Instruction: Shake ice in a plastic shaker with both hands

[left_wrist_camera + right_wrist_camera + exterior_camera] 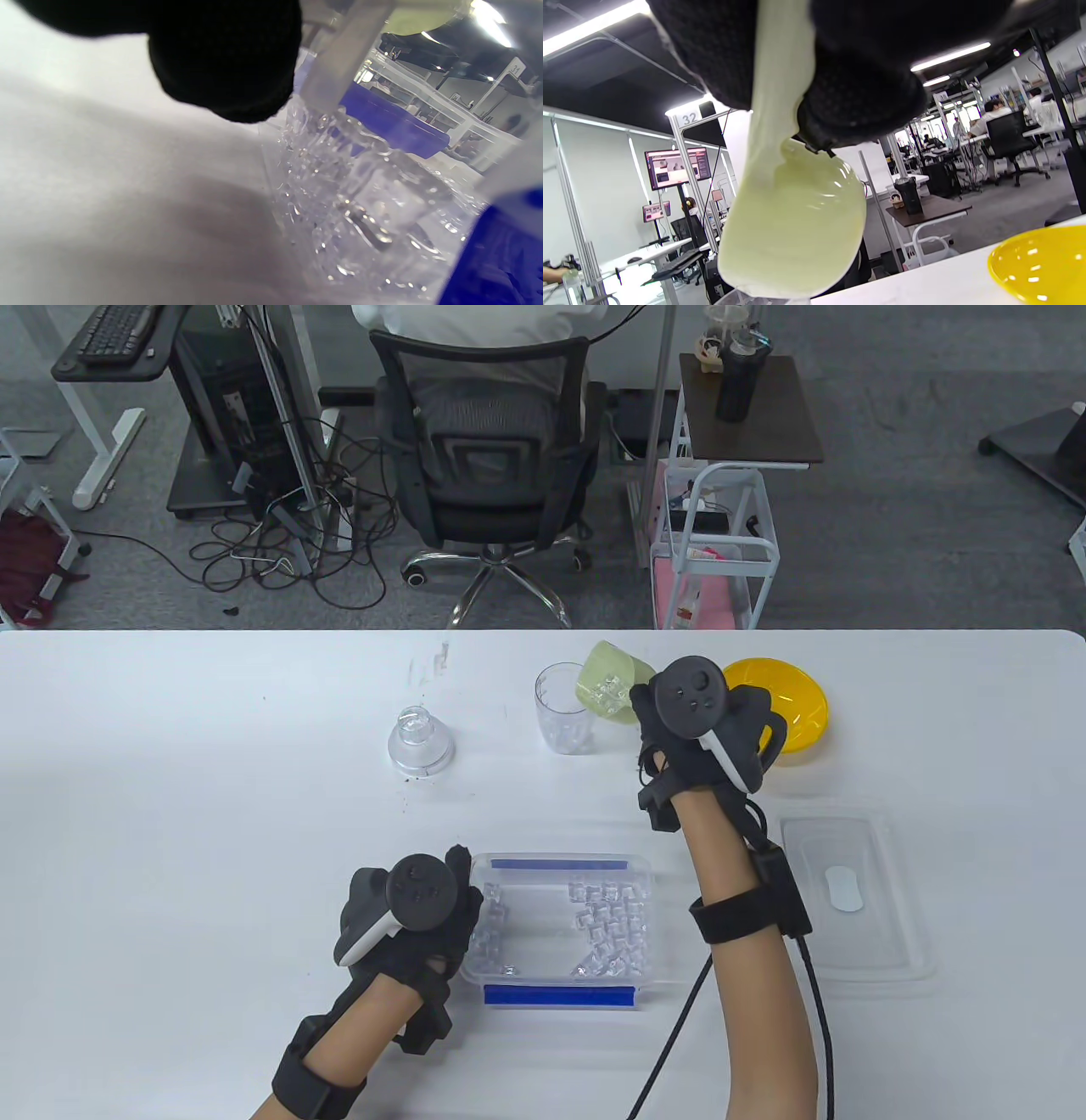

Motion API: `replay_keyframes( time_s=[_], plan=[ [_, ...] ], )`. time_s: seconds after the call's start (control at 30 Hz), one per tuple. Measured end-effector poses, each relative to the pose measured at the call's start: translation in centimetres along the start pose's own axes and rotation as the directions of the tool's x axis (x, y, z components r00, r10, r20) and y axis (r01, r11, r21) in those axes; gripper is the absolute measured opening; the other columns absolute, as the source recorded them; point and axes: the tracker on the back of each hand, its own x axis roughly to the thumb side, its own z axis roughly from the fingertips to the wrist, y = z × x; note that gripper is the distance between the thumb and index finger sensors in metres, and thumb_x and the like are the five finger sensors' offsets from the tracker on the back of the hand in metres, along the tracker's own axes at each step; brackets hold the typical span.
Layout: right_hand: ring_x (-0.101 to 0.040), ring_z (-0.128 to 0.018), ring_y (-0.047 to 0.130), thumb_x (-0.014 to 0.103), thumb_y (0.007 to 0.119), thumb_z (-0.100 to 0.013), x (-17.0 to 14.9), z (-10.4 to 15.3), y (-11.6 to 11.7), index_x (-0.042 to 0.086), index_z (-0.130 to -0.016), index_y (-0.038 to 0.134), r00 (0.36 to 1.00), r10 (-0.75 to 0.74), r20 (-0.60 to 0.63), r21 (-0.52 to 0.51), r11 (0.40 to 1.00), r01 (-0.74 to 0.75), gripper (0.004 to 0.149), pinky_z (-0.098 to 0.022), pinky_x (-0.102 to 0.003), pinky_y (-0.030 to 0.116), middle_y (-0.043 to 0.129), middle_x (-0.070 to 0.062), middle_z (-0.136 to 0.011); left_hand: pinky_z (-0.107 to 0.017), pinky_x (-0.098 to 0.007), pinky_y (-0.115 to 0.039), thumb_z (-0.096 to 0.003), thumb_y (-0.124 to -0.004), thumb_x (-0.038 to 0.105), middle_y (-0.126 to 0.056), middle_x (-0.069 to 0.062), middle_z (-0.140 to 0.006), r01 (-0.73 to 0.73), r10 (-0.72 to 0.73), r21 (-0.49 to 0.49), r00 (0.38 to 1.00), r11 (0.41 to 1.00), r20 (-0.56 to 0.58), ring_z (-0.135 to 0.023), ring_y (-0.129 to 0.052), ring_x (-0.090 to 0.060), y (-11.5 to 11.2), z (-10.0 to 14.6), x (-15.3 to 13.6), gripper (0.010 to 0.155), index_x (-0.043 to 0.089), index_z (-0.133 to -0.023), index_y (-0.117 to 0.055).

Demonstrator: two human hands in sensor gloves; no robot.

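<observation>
Step in hand: filling. Right hand (704, 721) grips green scoop (612, 689), tipped over clear shaker cup (562, 718) near table's (170, 814) far edge. Left hand (416, 916) rests open against ice container (560, 929) near front edge. Next: finish pouring, fit lid (418, 740).

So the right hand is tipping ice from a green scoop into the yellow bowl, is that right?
Not quite. The right hand does tip ice from the green scoop, but into the clear plastic cup, not the yellow bowl, which sits off to the side. The table view shows it.
</observation>
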Motion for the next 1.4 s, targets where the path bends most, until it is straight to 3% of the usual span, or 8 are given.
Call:
replay_keyframes(
  time_s=[0.23, 1.07, 1.4],
  plan=[
    [-0.022, -0.006, 0.089, 0.034, 0.083, -0.045, 1.6, 0.7, 0.3, -0.003, -0.072, 0.098, 0.993, 0.106, 0.058, -0.016, 0.994, -0.105, 0.047, 0.004, -0.026, 0.075, 0.101, -0.020, -0.036, -0.017, -0.032, -0.084, -0.0574, -0.054, 0.035, -0.095, -0.018, -0.054, -0.004, 0.004, -0.001, 1.000, 1.000, 0.000, -0.023, -0.096, -0.018, 0.0, 0.0, 0.0, 0.064, -0.001, -0.109, -0.039],
    [-0.022, -0.006, 0.089, 0.034, 0.083, -0.045, 3.8, 1.7, 0.6, -0.002, -0.072, 0.098, 0.974, 0.198, 0.113, -0.045, 0.980, -0.194, 0.047, 0.004, -0.026, 0.075, 0.101, -0.020, -0.036, -0.017, -0.032, -0.084, -0.0574, -0.054, 0.035, -0.095, -0.018, -0.053, -0.002, 0.002, -0.002, 1.000, 1.000, 0.000, -0.022, -0.096, -0.018, 0.0, 0.0, -0.1, 0.064, -0.001, -0.109, -0.039],
    [-0.023, -0.009, 0.089, 0.034, 0.083, -0.045, 3.2, 4.3, -0.6, -0.001, -0.074, 0.097, 0.928, 0.316, 0.199, -0.226, 0.936, -0.270, 0.047, 0.002, -0.028, 0.075, 0.101, -0.020, -0.039, -0.017, -0.032, -0.084, -0.0574, -0.053, 0.035, -0.095, -0.018, -0.053, 0.003, -0.003, 0.001, 1.000, 1.000, -0.001, -0.022, -0.096, -0.018, 0.0, 0.0, -0.1, 0.064, -0.001, -0.109, -0.039]
  ],
)
